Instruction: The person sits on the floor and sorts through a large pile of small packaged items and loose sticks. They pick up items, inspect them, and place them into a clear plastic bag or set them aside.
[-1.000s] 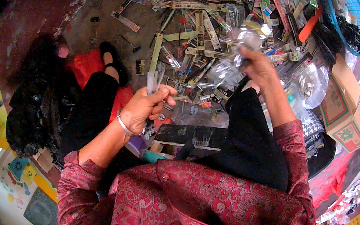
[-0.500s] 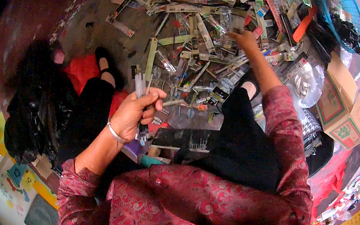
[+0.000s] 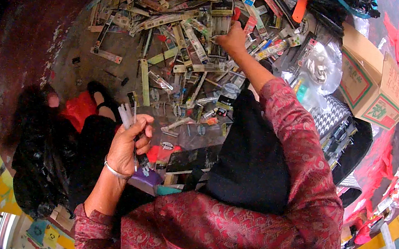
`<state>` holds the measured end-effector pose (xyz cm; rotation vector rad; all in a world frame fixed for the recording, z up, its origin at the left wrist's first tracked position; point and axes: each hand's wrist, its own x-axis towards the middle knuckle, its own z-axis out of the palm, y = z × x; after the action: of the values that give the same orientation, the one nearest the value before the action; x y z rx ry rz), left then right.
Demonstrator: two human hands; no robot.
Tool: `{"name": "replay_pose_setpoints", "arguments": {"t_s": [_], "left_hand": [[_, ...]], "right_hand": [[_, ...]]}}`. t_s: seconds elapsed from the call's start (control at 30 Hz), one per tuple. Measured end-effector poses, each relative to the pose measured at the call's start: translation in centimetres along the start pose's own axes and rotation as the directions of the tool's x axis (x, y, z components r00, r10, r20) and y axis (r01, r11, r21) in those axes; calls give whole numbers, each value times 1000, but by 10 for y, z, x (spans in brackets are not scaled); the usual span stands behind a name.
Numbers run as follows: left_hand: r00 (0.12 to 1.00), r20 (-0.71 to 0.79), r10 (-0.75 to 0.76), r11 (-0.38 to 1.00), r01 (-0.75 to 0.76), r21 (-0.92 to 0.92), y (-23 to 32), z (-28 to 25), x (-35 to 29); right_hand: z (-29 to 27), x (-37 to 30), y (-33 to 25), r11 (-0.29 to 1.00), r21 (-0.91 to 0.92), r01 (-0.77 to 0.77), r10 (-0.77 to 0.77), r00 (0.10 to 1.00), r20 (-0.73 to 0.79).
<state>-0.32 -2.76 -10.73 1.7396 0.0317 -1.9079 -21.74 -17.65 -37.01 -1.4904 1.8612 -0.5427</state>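
My left hand [image 3: 128, 142] is closed round a bunch of slim pen refills [image 3: 127, 115]. Their whitish, see-through tubes stick up above the fist, and dark ends show below it. At the far side of a heap of pen packets and loose pens [image 3: 191, 41], my right hand [image 3: 233, 39] reaches down with its fingers bent together. Whatever those fingers hold, if anything, is too small to make out. Close to its thumb is a small red piece [image 3: 236, 14]. Clear plastic sleeves and thin pens lie around it.
A brown cardboard box [image 3: 377, 89] stands open on the right, near crumpled clear plastic bags [image 3: 322, 65]. A black plastic bag [image 3: 45, 153] slumps at the left. An orange-red strip [image 3: 302, 5] and a blue basket rim [image 3: 344, 3] are at the far right.
The view has shifted, so the heap sits further left. My right hand has drawn its fingers in among the packets. My left hand keeps its grip on the pen refills.
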Motion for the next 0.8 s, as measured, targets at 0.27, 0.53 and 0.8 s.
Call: {"name": "replay_pose_setpoints", "arguments": {"t_s": [0.27, 0.53, 0.8], "left_hand": [[1000, 16, -3, 1000, 2, 31, 6, 3, -3], [999, 3, 33, 962, -31, -271, 12, -8, -10], [985, 62, 161, 831, -102, -547, 50, -44, -45]], "right_hand": [[-90, -23, 11, 741, 530, -412, -23, 773, 634], [-160, -38, 111, 605, 507, -614, 582, 776, 245], [-141, -44, 170, 825, -279, -492, 520, 854, 33]]}}
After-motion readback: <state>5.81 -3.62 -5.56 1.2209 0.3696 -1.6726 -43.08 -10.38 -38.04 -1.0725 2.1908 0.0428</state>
